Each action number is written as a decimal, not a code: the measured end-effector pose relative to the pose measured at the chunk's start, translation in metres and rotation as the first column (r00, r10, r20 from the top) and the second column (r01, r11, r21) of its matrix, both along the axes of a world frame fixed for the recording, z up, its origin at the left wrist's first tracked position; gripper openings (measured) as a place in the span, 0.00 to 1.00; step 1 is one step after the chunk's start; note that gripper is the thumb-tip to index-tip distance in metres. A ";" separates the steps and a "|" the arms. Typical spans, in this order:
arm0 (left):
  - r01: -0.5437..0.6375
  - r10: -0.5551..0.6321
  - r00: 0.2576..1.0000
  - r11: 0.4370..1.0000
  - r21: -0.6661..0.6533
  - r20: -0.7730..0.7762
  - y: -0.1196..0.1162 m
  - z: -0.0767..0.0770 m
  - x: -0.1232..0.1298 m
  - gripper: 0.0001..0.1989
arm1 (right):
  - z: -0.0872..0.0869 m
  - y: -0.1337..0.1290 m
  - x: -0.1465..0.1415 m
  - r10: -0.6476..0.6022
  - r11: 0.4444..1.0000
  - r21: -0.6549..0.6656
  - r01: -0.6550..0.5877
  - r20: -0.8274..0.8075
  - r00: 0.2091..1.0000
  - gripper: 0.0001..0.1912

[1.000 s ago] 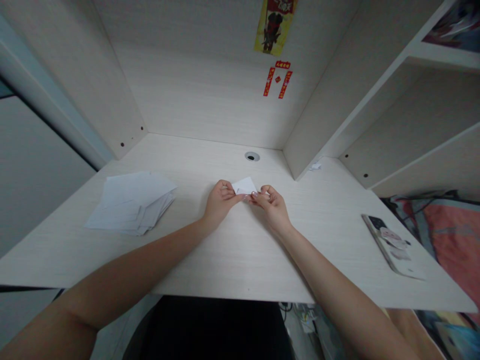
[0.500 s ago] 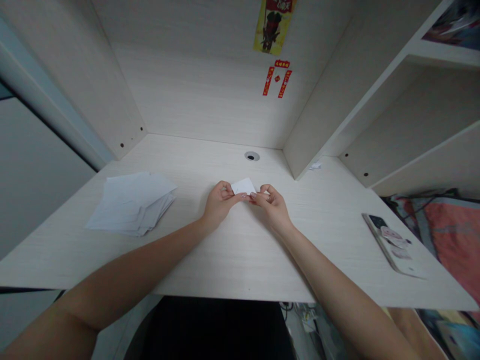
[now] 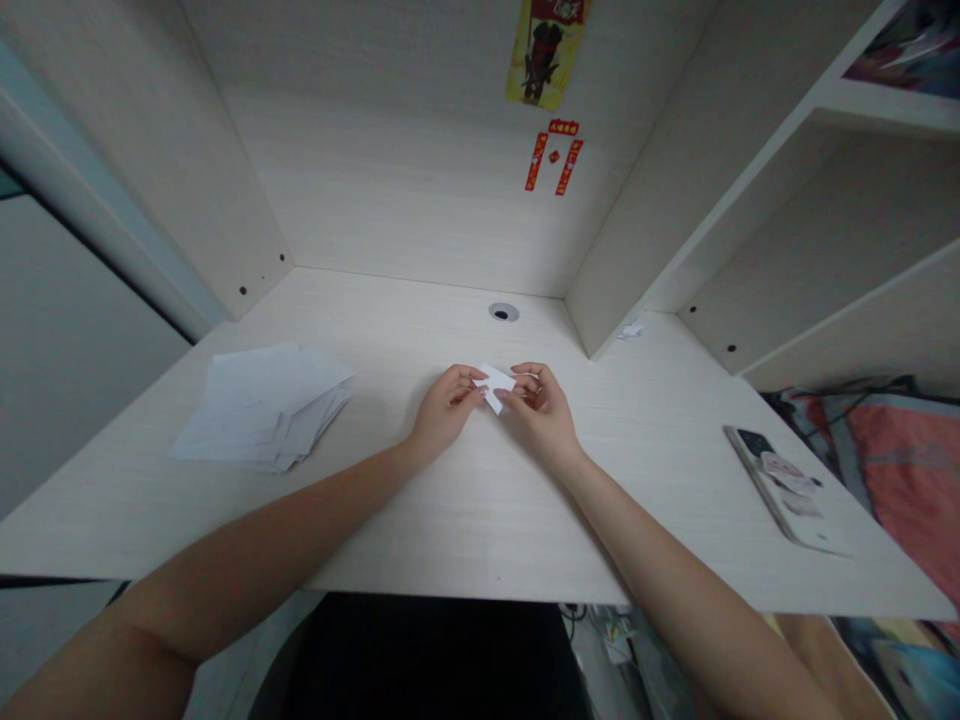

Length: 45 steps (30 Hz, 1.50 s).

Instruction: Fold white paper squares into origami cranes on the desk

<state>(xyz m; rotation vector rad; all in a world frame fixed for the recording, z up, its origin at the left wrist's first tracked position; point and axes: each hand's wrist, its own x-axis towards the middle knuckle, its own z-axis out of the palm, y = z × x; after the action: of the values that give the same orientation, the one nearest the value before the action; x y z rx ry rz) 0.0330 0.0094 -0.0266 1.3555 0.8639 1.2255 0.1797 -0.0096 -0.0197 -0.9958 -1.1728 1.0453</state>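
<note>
A small folded piece of white paper (image 3: 496,383) is held between my two hands, above the middle of the desk. My left hand (image 3: 448,405) pinches its left side between thumb and fingers. At its right side, my right hand (image 3: 545,405) grips the paper with the thumb below and the fingers curled over. One corner of the paper points down toward me between the thumbs. The fingertips cover parts of its edges.
On the desk (image 3: 420,540), a loose stack of white paper sheets (image 3: 255,405) lies at the left. To the right rests a phone (image 3: 784,490) with its back up. A round cable hole (image 3: 504,312) sits near the back panel. An upright divider (image 3: 637,210) stands behind at the right.
The folded paper has turned in my fingers and shows a smaller, narrower shape. Both hands have shifted their grip, and their thumbs have moved slightly apart. Stack and phone stay put.
</note>
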 end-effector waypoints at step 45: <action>-0.015 0.018 0.996 0.999 0.036 -0.087 0.001 0.001 -0.005 0.15 | 0.001 0.002 0.012 -0.073 0.994 0.094 0.047 0.296 0.953 0.08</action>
<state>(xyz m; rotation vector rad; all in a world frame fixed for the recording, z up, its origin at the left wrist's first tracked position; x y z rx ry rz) 0.0285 0.0108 -0.0259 1.4418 0.9196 1.2068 0.1915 -0.0075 -0.0185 -1.1410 -1.4125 0.8062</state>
